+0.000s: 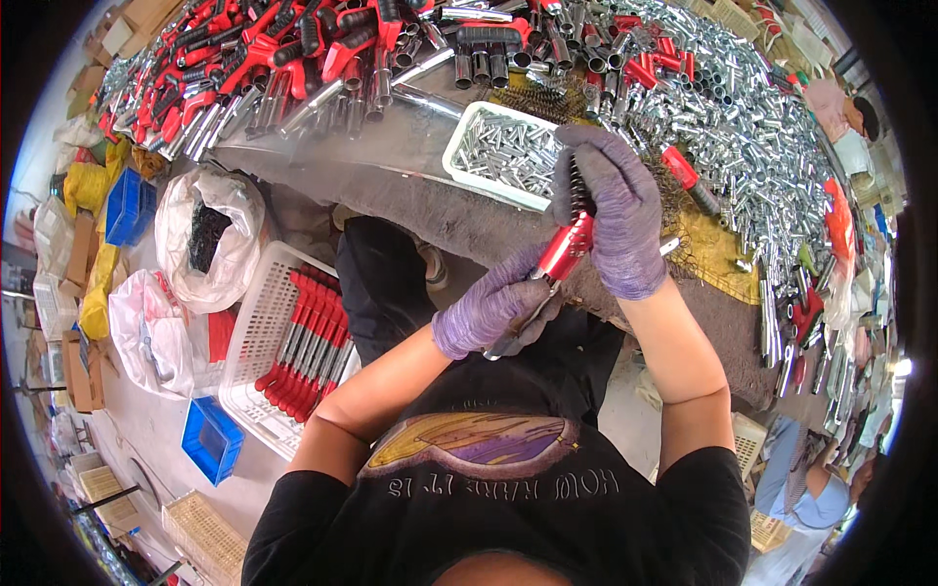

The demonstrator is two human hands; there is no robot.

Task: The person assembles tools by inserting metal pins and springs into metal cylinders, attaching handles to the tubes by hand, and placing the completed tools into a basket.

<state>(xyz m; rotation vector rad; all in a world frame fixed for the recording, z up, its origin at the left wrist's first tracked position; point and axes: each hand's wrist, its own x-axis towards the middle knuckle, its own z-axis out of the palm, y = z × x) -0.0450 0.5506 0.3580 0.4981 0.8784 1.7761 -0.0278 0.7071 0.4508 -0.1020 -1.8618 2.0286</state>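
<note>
My left hand (493, 308), in a purple work glove, is closed round the silver lower part of a tool whose shiny red metal sleeve (565, 249) points up and right. At its upper end stands a dark coil spring (577, 186), with my gloved right hand (618, 200) closed round it. Whether the spring sits inside the sleeve or only touches its rim, I cannot tell. Just left of my right hand, a white tray (451, 156) of small silver pins (503, 151) rests on the table.
Red-and-black handles (283, 44) with metal tubes heap along the far left. Silver parts (728, 156) pile up at the right, near loose springs (699, 239) on yellow cloth. Beside my left knee stands a white crate (249, 342) of red-ended tools; sacks (210, 234) and blue bins (212, 439) lie further left.
</note>
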